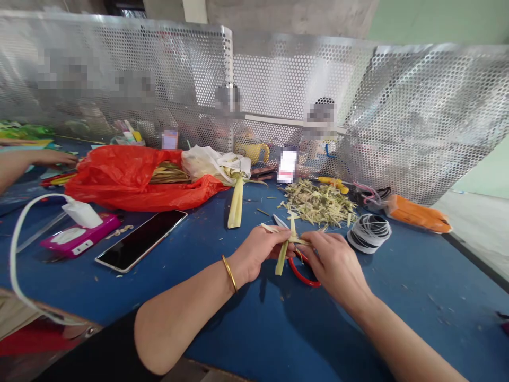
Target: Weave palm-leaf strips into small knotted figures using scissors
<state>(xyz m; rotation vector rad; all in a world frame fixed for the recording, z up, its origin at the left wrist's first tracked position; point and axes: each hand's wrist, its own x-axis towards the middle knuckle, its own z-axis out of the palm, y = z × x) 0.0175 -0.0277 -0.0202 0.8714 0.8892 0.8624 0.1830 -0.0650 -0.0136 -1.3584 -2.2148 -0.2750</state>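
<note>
My left hand (260,252), with a gold bangle on the wrist, pinches pale green leaf strips (287,245) that cross each other just above the blue table (254,323). My right hand (336,262) grips the same strips from the right, fingers closed on them. Red-handled scissors (303,275) lie on the table right under both hands, partly hidden by them.
A heap of leaf trimmings (320,202) and a coil of thin wire (369,232) lie beyond my hands. A red plastic bag with leaves (131,178), a phone (141,240), a pink charging device (79,239) and a loose leaf strip (236,204) sit left. Another person's hand (47,157) rests far left. A perforated metal screen (278,90) closes the back.
</note>
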